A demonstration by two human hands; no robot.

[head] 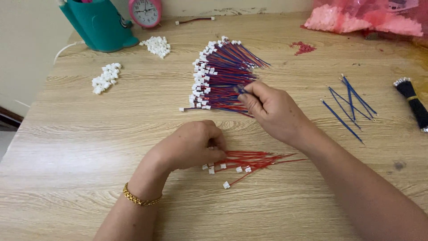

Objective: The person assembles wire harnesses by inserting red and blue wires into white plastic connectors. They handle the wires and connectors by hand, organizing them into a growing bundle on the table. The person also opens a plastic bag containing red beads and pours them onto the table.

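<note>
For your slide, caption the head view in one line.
Left hand rests on red wires; right hand pinches a blue wire.

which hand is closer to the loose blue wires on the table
Right. The right hand sits beside the loose blue wires, with bare table between; the left hand is farther off, over the red wires.

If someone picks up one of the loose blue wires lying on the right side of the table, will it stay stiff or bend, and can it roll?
The loose blue wires lie nearly straight, so one would probably keep its shape for a moment, then sag a little. They look very thin, so likely very light and easily pushed aside. Being round and lying on the smooth wooden table, one may roll slightly.
</note>
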